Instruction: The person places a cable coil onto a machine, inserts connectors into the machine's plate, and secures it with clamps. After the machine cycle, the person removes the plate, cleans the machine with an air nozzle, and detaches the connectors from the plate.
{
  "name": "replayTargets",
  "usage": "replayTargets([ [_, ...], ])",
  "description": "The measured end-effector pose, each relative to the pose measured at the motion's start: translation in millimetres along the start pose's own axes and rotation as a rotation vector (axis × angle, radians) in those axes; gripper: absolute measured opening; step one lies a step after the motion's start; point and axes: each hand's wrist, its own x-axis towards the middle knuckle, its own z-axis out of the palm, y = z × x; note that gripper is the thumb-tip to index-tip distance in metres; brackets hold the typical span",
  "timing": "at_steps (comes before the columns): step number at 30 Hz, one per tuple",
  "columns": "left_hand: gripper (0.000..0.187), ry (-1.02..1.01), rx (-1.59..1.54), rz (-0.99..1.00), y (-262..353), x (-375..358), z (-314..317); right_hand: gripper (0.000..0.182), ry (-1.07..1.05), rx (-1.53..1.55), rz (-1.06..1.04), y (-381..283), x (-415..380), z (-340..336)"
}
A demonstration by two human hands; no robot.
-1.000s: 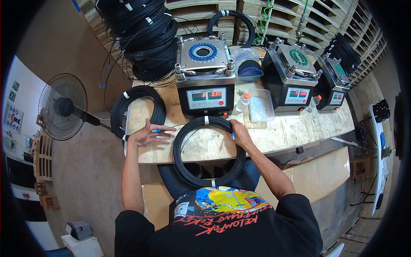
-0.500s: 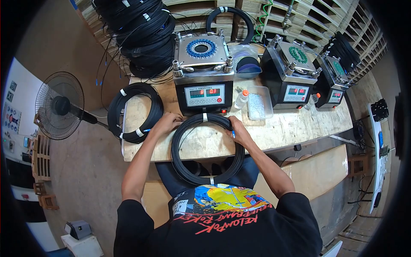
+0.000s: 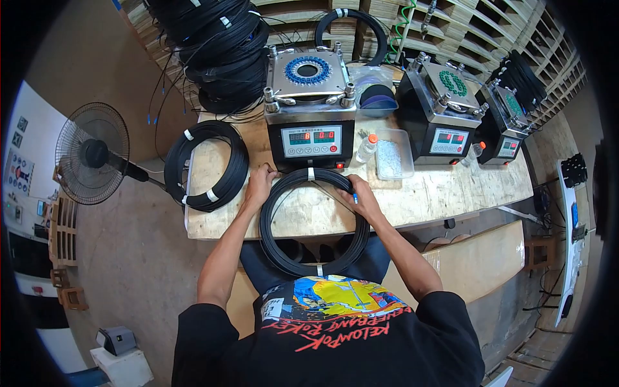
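Observation:
A ring-shaped coil of black cable (image 3: 265, 222), bound with white tape, rests partly on the table edge and partly over my lap. My right hand (image 3: 364, 201) is closed round its upper right side, and a cable end with a blue-and-white connector (image 3: 355, 198) pokes out at the fingers. At the coil's upper left, my left hand (image 3: 259, 186) has its fingers pinched together near the machine's base; what they hold is hidden. Just beyond the coil stands a black machine (image 3: 311, 138) with a lit red display and a ring of blue connectors (image 3: 308, 71) on its metal top plate.
Another black cable coil (image 3: 238, 158) lies left, before a tall cable stack (image 3: 225, 71). A bottle with an orange cap (image 3: 367, 149) and a clear tub (image 3: 394, 155) stand right of the machine. Two similar machines (image 3: 445, 109) follow. A fan (image 3: 90, 151) stands left.
My left hand has shifted slightly right and turned, and the blue-tipped cable end behind it has gone from sight. The machine's right-hand reading went from 0.3 to 0.0.

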Motion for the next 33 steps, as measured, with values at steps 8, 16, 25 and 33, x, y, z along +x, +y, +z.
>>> replayTargets([
  [8,0.019,0.014,-0.151,-0.152,1.4,-12.7,0.2,0.033,0.208,0.251,0.098,11.1,-5.4,10.6],
  [16,0.023,-0.003,-0.173,-0.124,0.0,-10.3,-1.7,0.036,0.309,0.359,0.12,26.0,-4.0,14.0],
  [25,0.02,0.003,-0.225,-0.17,-0.7,-14.5,-0.6,0.041,0.362,0.513,0.224,38.5,-7.1,17.2],
  [33,0.022,-0.09,-0.245,-0.185,-12.5,-23.5,-8.6,0.036,0.405,0.623,0.246,38.8,-11.0,15.7],
])
